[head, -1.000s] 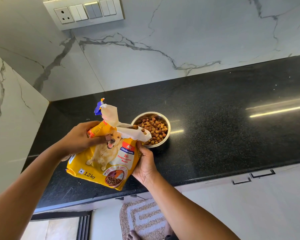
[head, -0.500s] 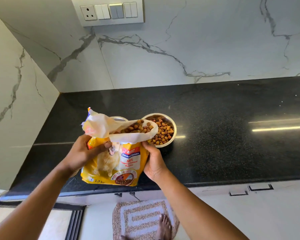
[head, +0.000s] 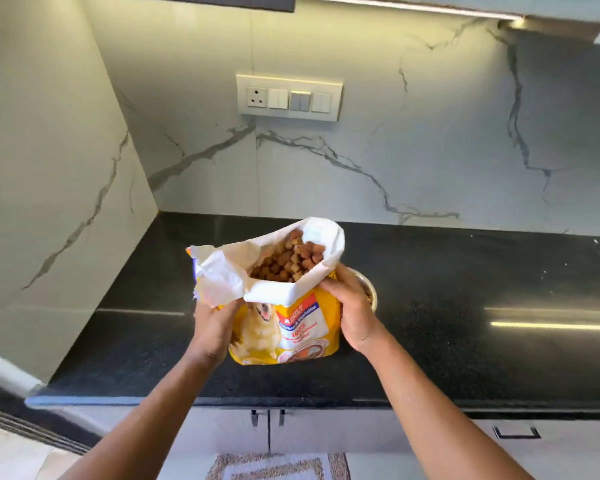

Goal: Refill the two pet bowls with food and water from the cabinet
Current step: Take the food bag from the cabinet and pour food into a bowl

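The bag (head: pixel 284 306) of pet food stands upright on the black counter (head: pixel 465 306), held between both hands. The left hand (head: pixel 215 327) is clamped on its left side under the folded white rim, and the right hand (head: pixel 352 313) is clamped on its right side. The mouth is open and brown kibble (head: pixel 288 259) shows inside. Just behind the right hand a metal bowl (head: pixel 369 289) is mostly hidden by the hand and the bag; only its right edge shows. Above the hands, on the marble wall, is a switch panel (head: pixel 289 97). Below the arms lies a mat (head: pixel 278 467) on the floor. Half a second ago the bag was tilted toward the bowl; now it is upright, and the bowl's kibble is covered.
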`<action>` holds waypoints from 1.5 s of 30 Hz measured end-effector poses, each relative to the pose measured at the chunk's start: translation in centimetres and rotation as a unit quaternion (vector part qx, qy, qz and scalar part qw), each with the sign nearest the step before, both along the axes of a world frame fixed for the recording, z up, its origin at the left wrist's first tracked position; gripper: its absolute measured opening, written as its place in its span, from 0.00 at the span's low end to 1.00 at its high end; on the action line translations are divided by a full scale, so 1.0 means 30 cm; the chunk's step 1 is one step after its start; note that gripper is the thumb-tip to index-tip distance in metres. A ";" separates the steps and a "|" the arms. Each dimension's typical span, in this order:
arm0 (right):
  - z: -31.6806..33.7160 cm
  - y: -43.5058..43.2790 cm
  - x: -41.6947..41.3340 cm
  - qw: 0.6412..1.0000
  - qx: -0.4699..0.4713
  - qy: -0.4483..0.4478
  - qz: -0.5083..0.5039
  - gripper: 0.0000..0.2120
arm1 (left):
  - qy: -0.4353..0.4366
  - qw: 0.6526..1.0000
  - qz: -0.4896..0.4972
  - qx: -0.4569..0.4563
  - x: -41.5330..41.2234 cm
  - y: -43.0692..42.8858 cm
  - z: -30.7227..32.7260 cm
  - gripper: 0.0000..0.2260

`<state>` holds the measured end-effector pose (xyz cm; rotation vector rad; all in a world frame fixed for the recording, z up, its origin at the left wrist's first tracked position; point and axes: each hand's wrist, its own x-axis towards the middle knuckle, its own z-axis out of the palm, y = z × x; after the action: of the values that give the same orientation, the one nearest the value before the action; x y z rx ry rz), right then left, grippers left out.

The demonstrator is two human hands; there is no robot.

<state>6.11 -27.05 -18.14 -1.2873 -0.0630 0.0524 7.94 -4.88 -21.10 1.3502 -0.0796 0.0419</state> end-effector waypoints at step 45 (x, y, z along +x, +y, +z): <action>1.561 -0.720 0.465 0.940 -0.070 -0.288 -0.171 0.18 | -0.257 0.963 -0.065 0.047 0.597 -0.805 1.600 0.14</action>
<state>20.08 -48.64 28.68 -1.4048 -0.3411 -0.6311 25.85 -29.03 26.88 1.3975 -0.6147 0.2798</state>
